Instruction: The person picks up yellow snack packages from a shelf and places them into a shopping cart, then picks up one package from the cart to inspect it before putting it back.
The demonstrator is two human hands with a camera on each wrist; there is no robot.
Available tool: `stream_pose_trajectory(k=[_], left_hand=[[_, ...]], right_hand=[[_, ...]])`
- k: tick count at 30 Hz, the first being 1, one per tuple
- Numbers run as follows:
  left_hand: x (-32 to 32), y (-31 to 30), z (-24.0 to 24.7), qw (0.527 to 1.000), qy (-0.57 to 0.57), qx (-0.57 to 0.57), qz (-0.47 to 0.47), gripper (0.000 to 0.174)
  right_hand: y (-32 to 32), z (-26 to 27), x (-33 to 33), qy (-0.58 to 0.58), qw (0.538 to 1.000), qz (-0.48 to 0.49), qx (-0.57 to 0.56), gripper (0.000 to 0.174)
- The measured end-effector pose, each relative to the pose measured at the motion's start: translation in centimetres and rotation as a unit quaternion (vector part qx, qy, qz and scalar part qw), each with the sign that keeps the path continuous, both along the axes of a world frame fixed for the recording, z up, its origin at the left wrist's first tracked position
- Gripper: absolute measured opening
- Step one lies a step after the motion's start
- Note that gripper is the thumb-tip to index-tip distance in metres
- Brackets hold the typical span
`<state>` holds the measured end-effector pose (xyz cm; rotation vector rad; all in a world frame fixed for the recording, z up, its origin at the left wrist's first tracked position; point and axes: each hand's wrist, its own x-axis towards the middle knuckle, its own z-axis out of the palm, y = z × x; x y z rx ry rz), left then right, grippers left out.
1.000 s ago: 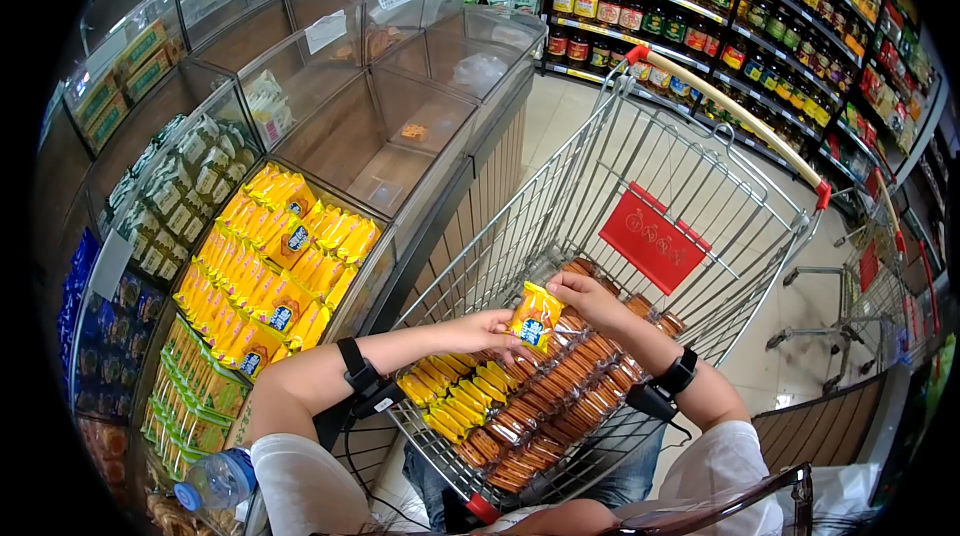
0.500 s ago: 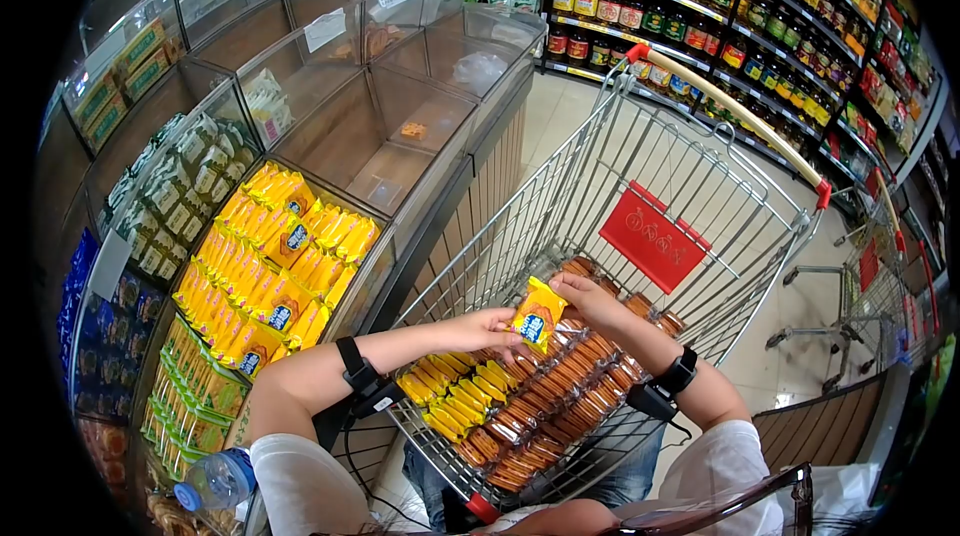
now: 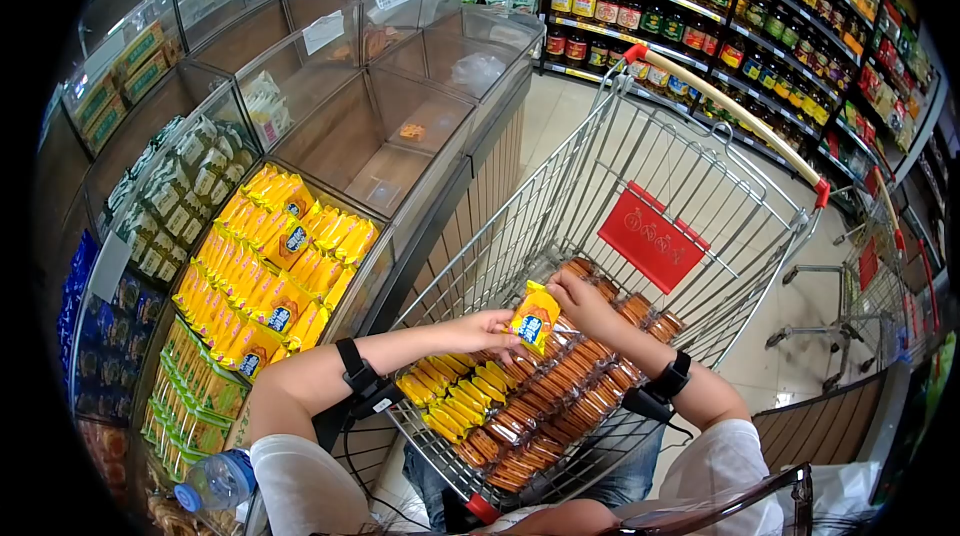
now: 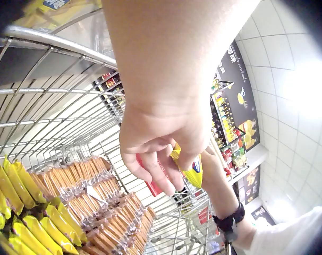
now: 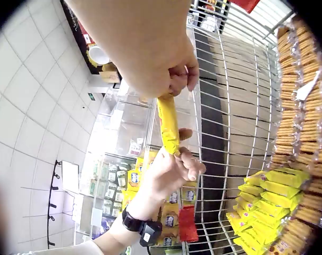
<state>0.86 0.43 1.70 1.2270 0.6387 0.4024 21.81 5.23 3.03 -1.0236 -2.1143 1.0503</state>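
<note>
A small yellow snack packet (image 3: 535, 318) with a blue label is held over the shopping cart (image 3: 478, 511), between both hands. My left hand (image 3: 485, 332) pinches its lower left end between thumb and fingers. At its upper right end my right hand (image 3: 588, 304) grips with curled fingers. In the right wrist view the packet (image 5: 169, 125) spans from the right fingers down to the left fingertips. Below the hands, several rows of yellow packets (image 3: 463, 406) lie beside rows of brown biscuits in clear wrap (image 3: 565, 386) in the cart.
On the left, a bin of yellow packets (image 3: 270, 276) stands beside green-and-white packets (image 3: 185, 186). A water bottle (image 3: 215, 481) is at the lower left. Jar shelves (image 3: 650, 6) line the back. Another cart (image 3: 870, 276) stands at right, and a red plate (image 3: 655, 239) hangs on the near cart.
The packet has tilted slightly and turned between the hands. My right hand's fingers have curled in more at its upper end, while the left hand stays nearly in place.
</note>
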Motion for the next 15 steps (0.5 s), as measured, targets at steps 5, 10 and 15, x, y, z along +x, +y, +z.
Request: stream_pose_trajectory(k=[5, 10, 15], left_hand=[[0.1, 0.0, 0.8, 1.000, 0.014, -0.003, 0.018, 0.036], [0.2, -0.2, 1.8, 0.998, 0.016, -0.035, 0.045, 0.036], [0.1, 0.0, 0.8, 0.997, 0.027, -0.011, 0.077, 0.034]], right_hand=[[-0.2, 0.1, -0.1, -0.038, 0.998, -0.018, 0.037, 0.015], [-0.3, 0.1, -0.2, -0.030, 0.998, -0.016, 0.059, 0.014], [-0.2, -0.2, -0.1, -0.031, 0.998, -0.001, 0.054, 0.015]])
